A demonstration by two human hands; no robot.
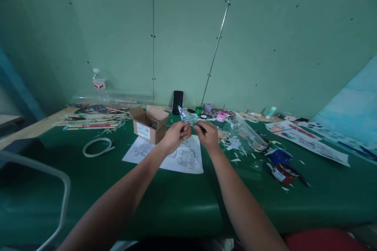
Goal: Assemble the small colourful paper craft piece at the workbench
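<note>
Near the middle of the view, my left hand [177, 136] is closed on a small patterned strip [182, 113] in white, purple and green, which points up from the fingers. Just to its right, my right hand [207, 135] is pinched around a thin dark tool [201, 128], partly hidden by the fingers. The two hands face each other with a small gap between them. Below them lies a white sheet [187, 160] with black line drawings. An open cardboard box [153, 127] stands directly left of my left hand.
Sticks [91, 121] and a bottle [99, 82] are at the back left, with a coiled tube [98, 147] nearer. A phone [178, 100] leans on the wall. Rightward are a pink pot [221, 116], paper scraps [235, 143], a red jar [284, 174] and painted sheets [312, 144].
</note>
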